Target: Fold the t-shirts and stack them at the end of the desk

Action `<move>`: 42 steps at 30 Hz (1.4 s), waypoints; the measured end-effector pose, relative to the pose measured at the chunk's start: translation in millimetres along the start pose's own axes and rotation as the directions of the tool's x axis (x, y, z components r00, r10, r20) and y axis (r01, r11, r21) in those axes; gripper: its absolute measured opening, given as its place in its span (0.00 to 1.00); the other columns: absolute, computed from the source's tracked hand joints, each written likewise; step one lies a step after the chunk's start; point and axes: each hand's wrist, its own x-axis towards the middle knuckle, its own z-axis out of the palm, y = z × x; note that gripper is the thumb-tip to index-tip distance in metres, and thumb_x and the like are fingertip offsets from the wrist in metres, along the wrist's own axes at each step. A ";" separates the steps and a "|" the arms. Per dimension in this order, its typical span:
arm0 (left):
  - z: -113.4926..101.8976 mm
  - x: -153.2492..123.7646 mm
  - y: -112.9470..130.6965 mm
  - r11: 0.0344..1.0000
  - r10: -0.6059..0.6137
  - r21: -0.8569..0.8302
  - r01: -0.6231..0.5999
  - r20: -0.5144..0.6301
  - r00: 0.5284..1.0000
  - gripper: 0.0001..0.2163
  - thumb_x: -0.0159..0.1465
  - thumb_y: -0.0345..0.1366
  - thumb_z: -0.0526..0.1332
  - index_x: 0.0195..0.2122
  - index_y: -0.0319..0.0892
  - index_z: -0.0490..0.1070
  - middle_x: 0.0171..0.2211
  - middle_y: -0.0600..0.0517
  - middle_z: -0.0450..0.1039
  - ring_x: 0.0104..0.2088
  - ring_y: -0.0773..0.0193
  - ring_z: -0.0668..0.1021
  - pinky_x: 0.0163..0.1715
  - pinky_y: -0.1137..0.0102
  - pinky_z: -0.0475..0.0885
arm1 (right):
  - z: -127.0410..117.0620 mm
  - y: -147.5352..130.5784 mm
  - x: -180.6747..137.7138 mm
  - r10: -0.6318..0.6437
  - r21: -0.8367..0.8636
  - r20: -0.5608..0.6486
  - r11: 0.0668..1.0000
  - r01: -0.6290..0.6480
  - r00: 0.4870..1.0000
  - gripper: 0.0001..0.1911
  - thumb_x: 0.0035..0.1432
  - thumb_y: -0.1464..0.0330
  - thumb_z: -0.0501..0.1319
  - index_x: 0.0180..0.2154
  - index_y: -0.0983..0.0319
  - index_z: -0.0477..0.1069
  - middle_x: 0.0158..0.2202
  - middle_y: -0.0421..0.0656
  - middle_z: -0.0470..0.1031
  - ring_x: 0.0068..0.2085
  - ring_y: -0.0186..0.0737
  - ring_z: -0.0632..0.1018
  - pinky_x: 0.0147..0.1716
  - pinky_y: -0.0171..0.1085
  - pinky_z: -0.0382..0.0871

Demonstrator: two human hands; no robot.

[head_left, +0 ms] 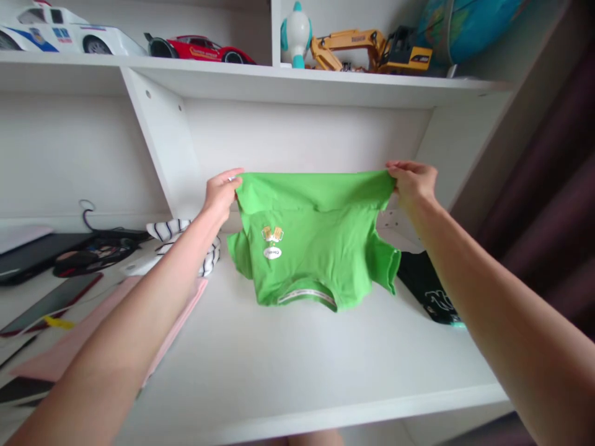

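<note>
White shelving (155,139) rises behind a white desk (288,359), a green T-shirt (316,248) stretched collar-down above it.

Left hand (222,195) and right hand (415,181) each pinch a corner of its upper edge (chest print (272,241) upside down); even, level tension would best keep it straight. Working room runs toward the desk's front edge, between pink sheet (88,328) and black garment (418,277).
</note>
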 end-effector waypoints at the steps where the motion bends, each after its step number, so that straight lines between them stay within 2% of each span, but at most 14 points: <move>1: 3.9 0.4 4.0 0.997 0.078 -0.009 -0.078 -0.012 0.997 0.13 0.57 0.28 0.59 0.44 0.36 0.72 0.31 0.48 0.75 0.29 0.66 0.77 0.32 0.70 0.71 | 3.7 1.1 3.6 -0.008 0.015 -0.056 1.000 0.009 0.998 0.07 0.51 0.82 0.56 0.25 0.68 0.69 0.15 0.29 0.62 0.17 0.24 0.60 0.23 0.28 0.57; 4: -1.6 -13.4 28.1 0.945 0.321 -0.064 -0.320 -0.009 0.947 0.14 0.58 0.31 0.60 0.46 0.39 0.71 0.33 0.50 0.76 0.33 0.65 0.77 0.35 0.69 0.70 | -2.3 -8.5 5.2 -0.114 0.080 -0.194 0.988 0.132 0.974 0.06 0.51 0.81 0.58 0.31 0.68 0.72 0.21 0.33 0.68 0.22 0.24 0.65 0.26 0.27 0.59; 6: -17.4 -34.0 40.5 0.924 0.381 -0.039 -0.380 0.011 0.925 0.13 0.57 0.34 0.61 0.45 0.40 0.72 0.33 0.51 0.76 0.34 0.64 0.77 0.35 0.68 0.70 | -18.9 -14.6 -8.7 -0.182 0.091 -0.193 0.975 0.202 0.964 0.05 0.49 0.78 0.61 0.30 0.67 0.74 0.25 0.37 0.72 0.25 0.25 0.69 0.27 0.28 0.60; 9: -48.7 -73.6 32.0 0.948 0.210 0.200 -0.246 0.183 0.960 0.13 0.55 0.40 0.64 0.40 0.41 0.75 0.35 0.50 0.77 0.34 0.60 0.77 0.35 0.67 0.70 | -53.6 -5.7 -56.9 -0.075 -0.069 -0.057 0.995 0.071 0.996 0.07 0.46 0.71 0.65 0.31 0.64 0.77 0.29 0.40 0.76 0.25 0.29 0.71 0.26 0.31 0.60; 11: -69.7 -100.2 9.7 0.883 -0.022 0.444 -0.149 0.357 0.934 0.13 0.54 0.43 0.64 0.38 0.43 0.76 0.37 0.49 0.78 0.36 0.58 0.77 0.36 0.68 0.70 | -79.3 13.5 -100.4 0.079 -0.296 0.055 0.953 -0.059 0.995 0.09 0.46 0.64 0.65 0.32 0.60 0.78 0.30 0.41 0.77 0.28 0.35 0.73 0.26 0.33 0.63; 13: -87.8 -122.9 -15.6 0.755 -0.282 0.643 -0.126 0.493 0.823 0.13 0.56 0.45 0.61 0.38 0.45 0.76 0.36 0.51 0.78 0.35 0.58 0.78 0.34 0.69 0.69 | -104.8 38.1 -142.2 0.235 -0.489 0.221 0.867 -0.101 0.947 0.12 0.47 0.59 0.63 0.32 0.58 0.78 0.31 0.41 0.78 0.30 0.41 0.76 0.29 0.36 0.66; 16: -102.9 -143.1 -40.1 0.563 -0.615 0.795 -0.226 0.586 0.528 0.12 0.56 0.44 0.58 0.34 0.45 0.77 0.23 0.54 0.76 0.25 0.60 0.76 0.26 0.71 0.66 | -135.9 69.9 -183.1 0.445 -0.725 0.444 0.688 0.021 0.778 0.13 0.51 0.58 0.58 0.32 0.57 0.77 0.26 0.40 0.78 0.25 0.43 0.77 0.28 0.38 0.67; 18: -99.7 -145.4 -46.6 0.497 -0.681 0.815 -0.299 0.580 0.447 0.12 0.57 0.44 0.57 0.32 0.44 0.77 0.21 0.54 0.74 0.22 0.60 0.75 0.24 0.71 0.65 | -144.7 80.7 -191.3 0.519 -0.812 0.483 0.567 0.138 0.705 0.15 0.56 0.60 0.53 0.35 0.58 0.76 0.25 0.42 0.78 0.25 0.44 0.77 0.30 0.40 0.68; 22: -60.9 -132.5 -69.5 0.498 -0.487 0.767 -0.405 0.634 0.601 0.19 0.62 0.46 0.52 0.46 0.42 0.73 0.43 0.47 0.76 0.42 0.56 0.76 0.43 0.66 0.67 | -118.0 83.9 -183.8 0.502 -0.795 0.576 0.528 0.299 0.645 0.19 0.61 0.62 0.47 0.42 0.59 0.73 0.41 0.46 0.78 0.39 0.48 0.78 0.39 0.43 0.68; 25: -24.8 -123.4 -114.1 0.493 -0.389 0.721 -0.487 0.683 0.618 0.24 0.65 0.47 0.47 0.57 0.39 0.62 0.61 0.44 0.58 0.59 0.55 0.63 0.57 0.62 0.56 | -72.6 92.1 -186.0 0.496 -0.755 0.643 0.539 0.374 0.583 0.22 0.62 0.63 0.45 0.51 0.63 0.68 0.53 0.50 0.70 0.54 0.46 0.71 0.51 0.41 0.62; 28: -5.4 -119.3 -165.2 0.418 -0.440 0.783 -0.461 0.618 0.651 0.30 0.65 0.52 0.45 0.63 0.38 0.52 0.66 0.43 0.41 0.64 0.50 0.48 0.60 0.55 0.50 | -36.2 112.6 -200.8 0.549 -0.789 0.611 0.485 0.379 0.571 0.29 0.63 0.59 0.45 0.59 0.69 0.58 0.61 0.57 0.56 0.62 0.51 0.57 0.56 0.48 0.55; 31: -6.5 -113.0 -199.4 0.359 -0.473 0.842 -0.403 0.537 0.699 0.33 0.63 0.58 0.40 0.65 0.45 0.46 0.66 0.45 0.35 0.64 0.45 0.41 0.60 0.48 0.45 | -23.9 134.4 -213.4 0.591 -0.819 0.573 0.437 0.371 0.568 0.34 0.63 0.53 0.43 0.62 0.67 0.51 0.64 0.57 0.48 0.64 0.56 0.49 0.56 0.58 0.51; 35: -24.1 -91.0 -216.4 0.270 -0.486 0.910 -0.316 0.412 0.771 0.34 0.59 0.63 0.37 0.64 0.56 0.46 0.66 0.52 0.35 0.64 0.41 0.40 0.59 0.45 0.41 | -31.3 153.3 -210.0 0.618 -0.825 0.565 0.408 0.391 0.547 0.34 0.62 0.50 0.43 0.64 0.60 0.46 0.66 0.49 0.42 0.66 0.49 0.43 0.58 0.57 0.43; 42: -58.2 -45.2 -218.5 -0.004 -0.512 0.998 -0.062 0.051 0.858 0.32 0.62 0.57 0.38 0.65 0.48 0.46 0.66 0.45 0.38 0.64 0.39 0.45 0.54 0.36 0.40 | -39.1 168.0 -191.8 0.674 -0.859 0.506 0.340 0.382 0.538 0.34 0.63 0.51 0.38 0.65 0.59 0.41 0.67 0.47 0.37 0.66 0.44 0.40 0.59 0.58 0.40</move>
